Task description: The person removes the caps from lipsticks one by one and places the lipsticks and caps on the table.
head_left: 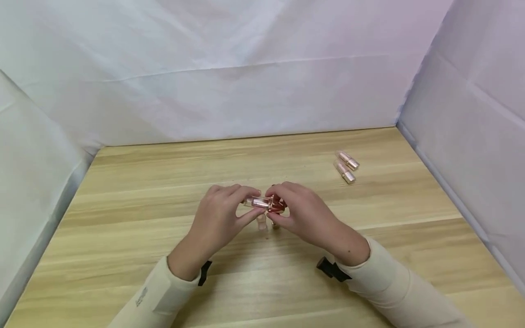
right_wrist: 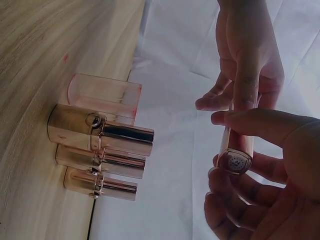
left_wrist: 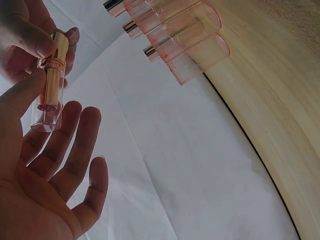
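Note:
Between the two hands is a lipstick in a clear cap (head_left: 259, 203), held level above the table. My left hand (head_left: 217, 218) pinches the capped end between thumb and finger, its other fingers spread in the left wrist view. My right hand (head_left: 307, 214) grips the gold base, whose round end label (right_wrist: 237, 162) shows in the right wrist view. Below the hands, three gold lipstick tubes without caps (right_wrist: 75, 127) stand on the table. Beside them stand clear caps with reddish smears (left_wrist: 200, 55); in the head view the hands partly hide this group.
Two capped lipsticks (head_left: 347, 160) (head_left: 344, 172) lie side by side at the back right of the wooden table (head_left: 135, 182). White cloth (head_left: 229, 100) hangs behind the table and along both sides. A small red mark (right_wrist: 66, 57) is on the tabletop.

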The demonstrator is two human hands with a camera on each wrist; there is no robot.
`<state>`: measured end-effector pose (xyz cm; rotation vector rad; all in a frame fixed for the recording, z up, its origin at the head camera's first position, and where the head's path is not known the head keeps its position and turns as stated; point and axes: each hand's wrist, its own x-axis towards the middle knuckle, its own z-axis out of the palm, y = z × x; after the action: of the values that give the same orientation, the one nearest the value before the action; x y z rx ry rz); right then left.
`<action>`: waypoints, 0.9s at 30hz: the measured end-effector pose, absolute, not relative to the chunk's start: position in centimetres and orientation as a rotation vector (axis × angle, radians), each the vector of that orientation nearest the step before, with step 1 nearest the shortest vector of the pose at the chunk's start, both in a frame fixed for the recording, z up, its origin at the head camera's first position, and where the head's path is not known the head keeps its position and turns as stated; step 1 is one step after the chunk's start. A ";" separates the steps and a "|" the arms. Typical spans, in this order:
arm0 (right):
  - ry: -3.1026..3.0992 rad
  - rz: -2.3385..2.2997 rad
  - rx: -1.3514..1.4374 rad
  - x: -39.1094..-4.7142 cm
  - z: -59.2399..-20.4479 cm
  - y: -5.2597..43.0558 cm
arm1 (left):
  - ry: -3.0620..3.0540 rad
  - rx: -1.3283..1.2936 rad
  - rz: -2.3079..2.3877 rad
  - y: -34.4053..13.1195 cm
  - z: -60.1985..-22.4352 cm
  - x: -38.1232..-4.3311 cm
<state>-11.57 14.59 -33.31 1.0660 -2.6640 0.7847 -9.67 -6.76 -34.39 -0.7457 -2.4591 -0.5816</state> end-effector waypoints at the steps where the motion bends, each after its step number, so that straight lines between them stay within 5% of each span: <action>1: -2.679 0.776 1.065 -11.5 -33.2 14.5 | -2.458 -0.744 -0.578 -6.9 -34.4 -9.6; 27: -2.656 0.608 1.021 -11.8 -32.2 14.6 | -2.444 -0.711 -0.563 -7.4 -33.3 -10.0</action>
<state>-11.83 14.61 -32.18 1.0211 -2.6556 0.6078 -9.96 -7.35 -33.28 -0.7105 -2.4441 -0.5634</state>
